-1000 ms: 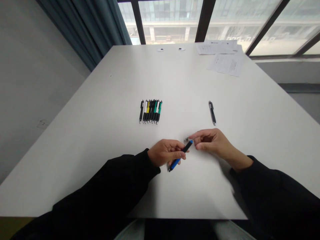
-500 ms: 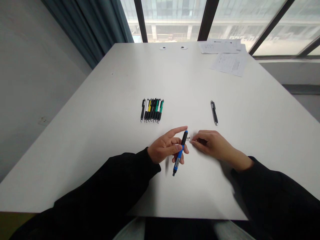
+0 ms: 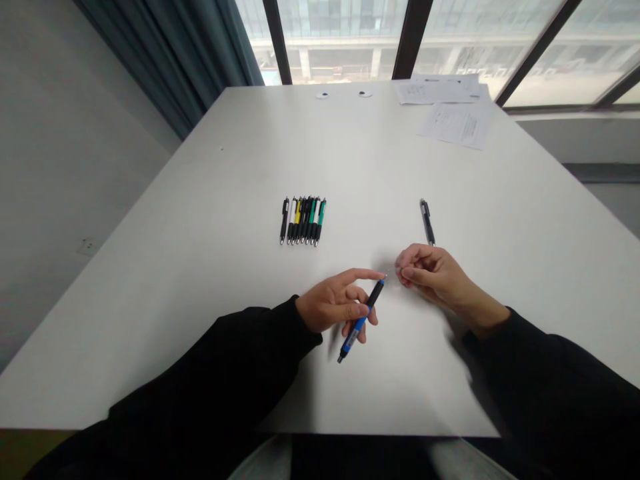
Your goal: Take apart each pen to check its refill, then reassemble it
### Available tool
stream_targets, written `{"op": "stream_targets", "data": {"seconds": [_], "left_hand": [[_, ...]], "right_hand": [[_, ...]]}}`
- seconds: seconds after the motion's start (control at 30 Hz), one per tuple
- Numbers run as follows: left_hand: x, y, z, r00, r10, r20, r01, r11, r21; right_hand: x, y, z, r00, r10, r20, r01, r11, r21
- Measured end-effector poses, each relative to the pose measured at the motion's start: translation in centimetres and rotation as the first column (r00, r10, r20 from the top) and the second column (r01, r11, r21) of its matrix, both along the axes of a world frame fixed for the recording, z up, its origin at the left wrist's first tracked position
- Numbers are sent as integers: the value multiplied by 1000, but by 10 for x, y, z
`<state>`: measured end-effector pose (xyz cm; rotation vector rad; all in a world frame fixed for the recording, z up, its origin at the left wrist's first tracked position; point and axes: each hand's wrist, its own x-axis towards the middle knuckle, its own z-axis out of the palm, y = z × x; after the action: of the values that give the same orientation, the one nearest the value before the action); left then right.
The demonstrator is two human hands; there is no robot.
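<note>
My left hand (image 3: pixel 333 307) grips a blue pen (image 3: pixel 357 327) with a black grip section. The pen slants with its black end toward me, and my index fingertip lies at its far end. Close to that end, my right hand (image 3: pixel 437 277) is closed in a pinch above the table. Something tiny and pale shows at its fingertips, too small and blurred to name. Just beyond the right hand lies a dark pen (image 3: pixel 427 220), its lower end at the hand's edge.
A row of several pens (image 3: pixel 303 221), black, white, yellow and green, lies left of centre on the white table (image 3: pixel 200 267). Printed papers (image 3: pixel 453 123) rest at the far right, and two small white pieces (image 3: pixel 323 96) sit at the far edge. A curtain and windows stand behind.
My right hand has risen off the table and turned, with the tiny piece at its fingertips. The blue pen has tilted further, its far end swinging right and toward me.
</note>
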<state>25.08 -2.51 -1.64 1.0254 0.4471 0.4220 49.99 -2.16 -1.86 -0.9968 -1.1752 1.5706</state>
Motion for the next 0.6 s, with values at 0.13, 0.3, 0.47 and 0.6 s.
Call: {"op": "stream_targets", "data": {"seconds": [0.13,0.3,0.47,0.6], "left_hand": [[0,-1,-3,998,-52,-35,52,999,-4],[0,-1,-2,997,-58,-49,59,998,11],[0,-1,-2,996,-64,-57,65,998,9],[-1,-1,-3,996,-63,-56,63,998,-1]], "right_hand": [[1,-1,0,996,41,-77,-47,996,-74],[4,-2,-2,991,89,-100,-99,991,-95],[3,-1,-3,993,86,-82,-94,991,-100],[2,-1,-2,992,99,-83,-108,988,-107]]}}
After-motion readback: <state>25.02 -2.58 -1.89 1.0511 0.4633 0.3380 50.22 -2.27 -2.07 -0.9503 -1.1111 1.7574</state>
